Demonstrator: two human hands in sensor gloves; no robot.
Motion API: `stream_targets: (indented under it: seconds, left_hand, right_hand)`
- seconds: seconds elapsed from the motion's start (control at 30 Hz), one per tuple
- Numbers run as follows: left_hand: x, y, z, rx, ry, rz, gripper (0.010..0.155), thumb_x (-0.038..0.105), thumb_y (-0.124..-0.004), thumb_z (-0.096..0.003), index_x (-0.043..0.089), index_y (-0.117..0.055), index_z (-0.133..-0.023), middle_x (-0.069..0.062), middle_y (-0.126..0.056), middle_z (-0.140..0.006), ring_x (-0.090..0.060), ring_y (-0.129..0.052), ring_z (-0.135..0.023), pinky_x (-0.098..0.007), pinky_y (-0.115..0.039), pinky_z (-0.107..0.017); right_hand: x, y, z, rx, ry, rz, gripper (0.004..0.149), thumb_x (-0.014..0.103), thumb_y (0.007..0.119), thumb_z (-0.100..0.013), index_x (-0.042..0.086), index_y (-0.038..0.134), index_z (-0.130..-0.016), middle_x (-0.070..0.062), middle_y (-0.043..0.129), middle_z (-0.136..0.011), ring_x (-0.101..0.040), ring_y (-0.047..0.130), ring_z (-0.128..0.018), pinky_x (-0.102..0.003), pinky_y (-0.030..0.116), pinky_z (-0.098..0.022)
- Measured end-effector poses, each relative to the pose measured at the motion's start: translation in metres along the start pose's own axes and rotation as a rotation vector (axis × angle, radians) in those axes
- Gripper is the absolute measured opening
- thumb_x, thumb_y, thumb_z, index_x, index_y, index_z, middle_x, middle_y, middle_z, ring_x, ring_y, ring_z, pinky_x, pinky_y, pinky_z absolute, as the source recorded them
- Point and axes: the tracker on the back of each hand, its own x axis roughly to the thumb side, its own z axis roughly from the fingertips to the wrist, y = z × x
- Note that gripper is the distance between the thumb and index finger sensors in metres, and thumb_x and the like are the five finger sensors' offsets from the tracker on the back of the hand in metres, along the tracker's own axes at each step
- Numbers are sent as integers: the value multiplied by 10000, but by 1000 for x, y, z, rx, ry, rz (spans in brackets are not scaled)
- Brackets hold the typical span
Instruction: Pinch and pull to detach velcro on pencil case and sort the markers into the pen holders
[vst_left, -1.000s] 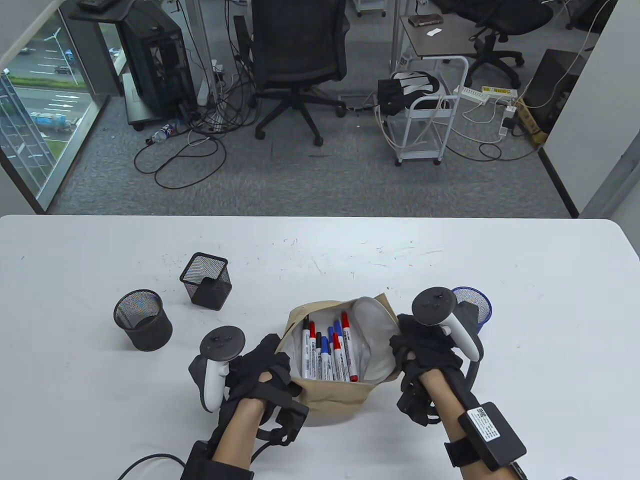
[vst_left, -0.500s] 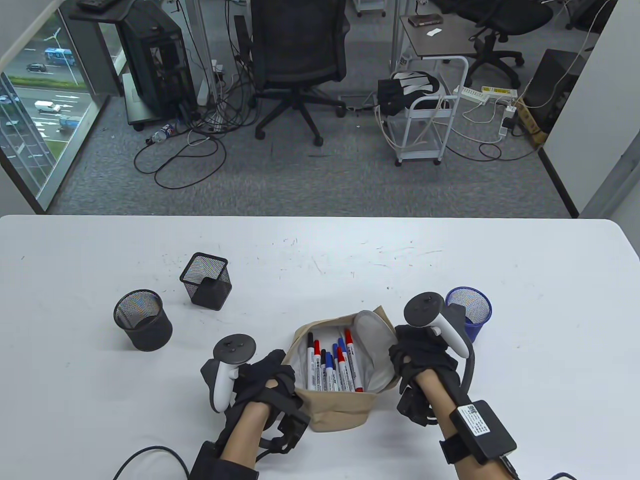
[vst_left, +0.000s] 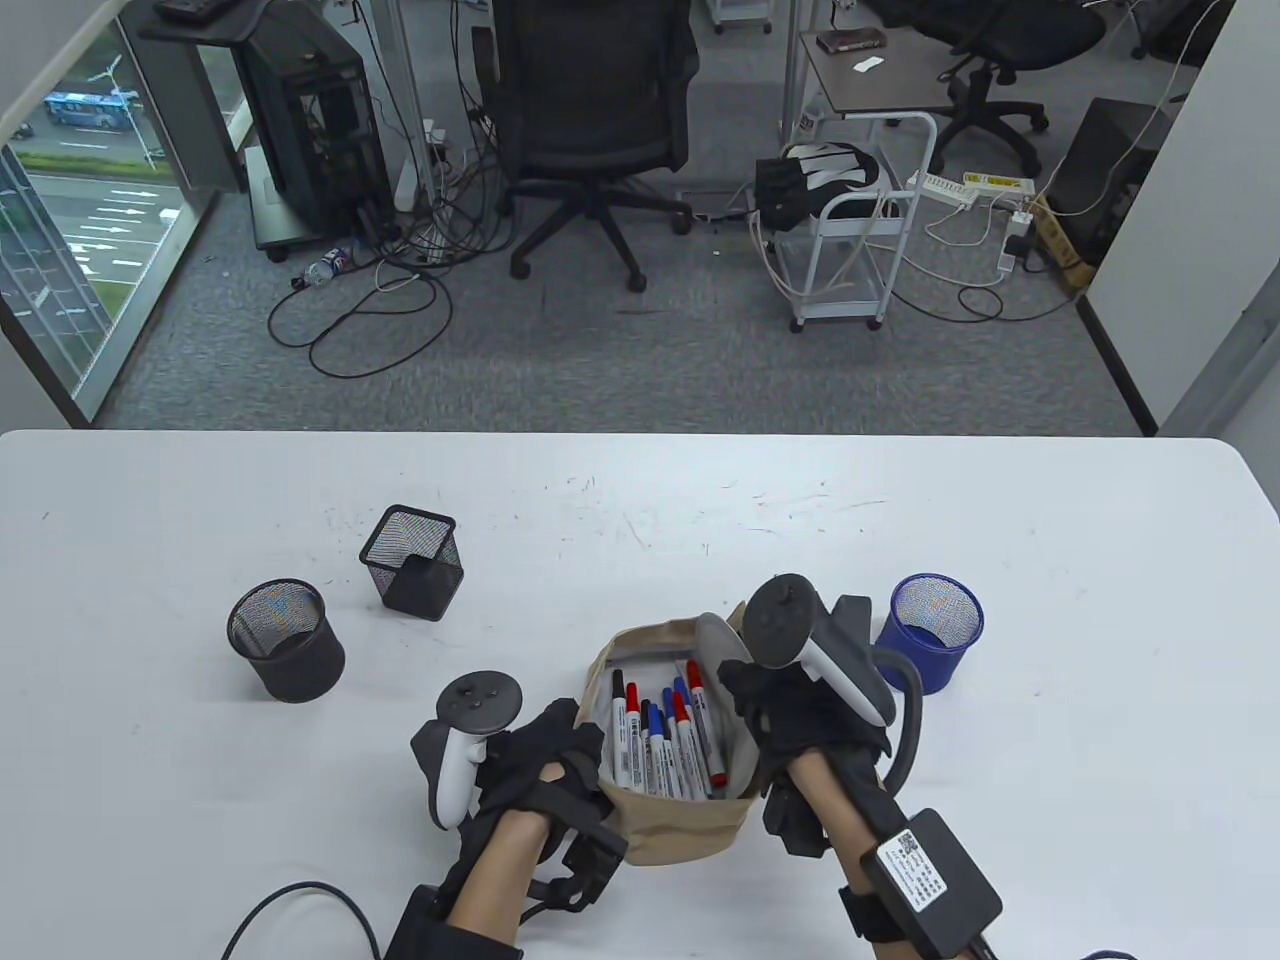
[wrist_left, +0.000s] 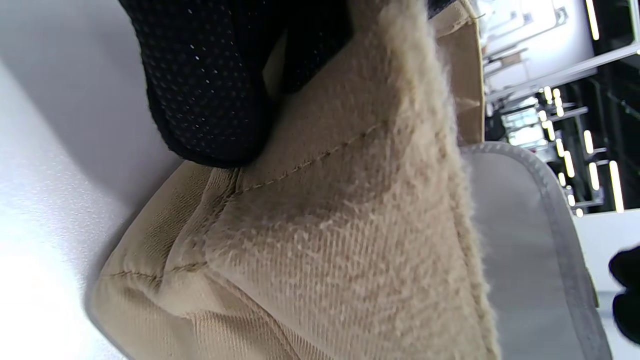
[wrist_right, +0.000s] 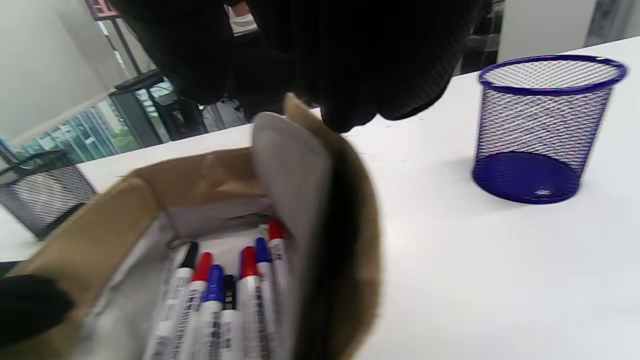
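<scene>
Both sets of fingertips are hidden behind the beige pencil case (vst_left: 668, 740), low at center frame on the white table (vst_left: 1050, 560). It stands open, red, blue and black markers (vst_left: 668, 745) upright inside. The left hand (vst_left: 545, 765) grips its left edge; the right hand (vst_left: 800, 710) holds the grey-lined flap. 3 mesh holders: black round (vst_left: 287, 641), black square (vst_left: 412, 562), blue (vst_left: 932, 632).

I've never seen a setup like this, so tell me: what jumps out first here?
Front and centre on the white table, two black-gloved hands, the left hand and the right hand, hold a tan fabric pencil case open, showing red, blue and black capped markers inside. A blue mesh pen holder stands to its right; a round black mesh holder and a square black mesh holder stand at left.
</scene>
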Motion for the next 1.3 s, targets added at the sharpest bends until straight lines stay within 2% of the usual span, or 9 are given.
stream_targets:
  seconds: [0.17,0.33,0.43,0.57,0.67,0.9,1.03,1.1,1.3]
  left_hand:
    - [1,-2,2,6,-14,-3,698,337,-706,-570,14,-484,-1147,-310,-708,-1085,-448,-932,-835,-342,-1008,-352]
    - [-2,-3,2,6,-31,20,715,368,-708,-573,15,-479,-1151,-310,-704,-1089,-451,-925,-839,-342,-1002,-357]
    - [-4,-3,1,10,-41,31,716,371,-706,-573,12,-479,-1150,-312,-705,-1088,-455,-925,-835,-346,-999,-359]
    - [-9,-4,-1,4,-67,66,717,369,-706,-572,6,-482,-1148,-318,-708,-1084,-461,-925,-830,-348,-997,-355]
    - [-11,-1,0,1,-71,80,717,363,-711,-569,3,-486,-1146,-325,-706,-1081,-469,-923,-827,-359,-995,-353]
    - [-15,-1,1,19,-83,95,713,352,-723,-560,-1,-501,-1140,-337,-711,-1073,-478,-926,-817,-372,-992,-346]
    - [-15,-2,2,22,-89,95,713,351,-723,-560,-1,-501,-1139,-337,-710,-1073,-477,-927,-816,-371,-993,-345]
    - [-15,-2,2,22,-91,98,714,351,-722,-560,-4,-500,-1139,-337,-711,-1072,-479,-927,-815,-370,-993,-344]
    - [-12,-3,3,23,-97,80,716,360,-718,-563,1,-496,-1141,-332,-709,-1075,-476,-925,-818,-366,-991,-349]
  right_hand:
    - [27,21,-15,155,-64,0,628,404,923,-439,60,774,-943,-179,973,-817,-314,1066,-543,-431,883,-361]
    - [37,62,-51,307,38,114,641,416,933,-425,57,787,-936,-179,985,-803,-306,1072,-513,-428,883,-347]
    - [36,83,-70,354,99,163,675,428,941,-412,63,770,-954,-181,970,-829,-306,1065,-511,-436,876,-350]
    - [37,99,-83,306,146,274,704,447,946,-398,86,755,-972,-150,969,-828,-287,1058,-482,-421,870,-343]
    - [42,108,-88,317,137,330,719,449,952,-387,88,751,-975,-144,970,-814,-266,1056,-451,-406,869,-330]
    - [55,121,-87,243,123,514,643,382,985,-380,98,806,-929,-111,1014,-718,-202,1058,-349,-361,876,-281]
    - [55,120,-85,240,122,503,643,363,986,-390,80,796,-935,-118,1023,-713,-185,1060,-325,-349,881,-268]
    - [52,110,-83,240,100,418,656,356,984,-393,68,781,-946,-121,1016,-725,-193,1060,-335,-354,881,-276]
    - [40,45,-53,67,-48,56,656,349,980,-402,83,762,-960,-114,992,-759,-203,1056,-369,-364,876,-303]
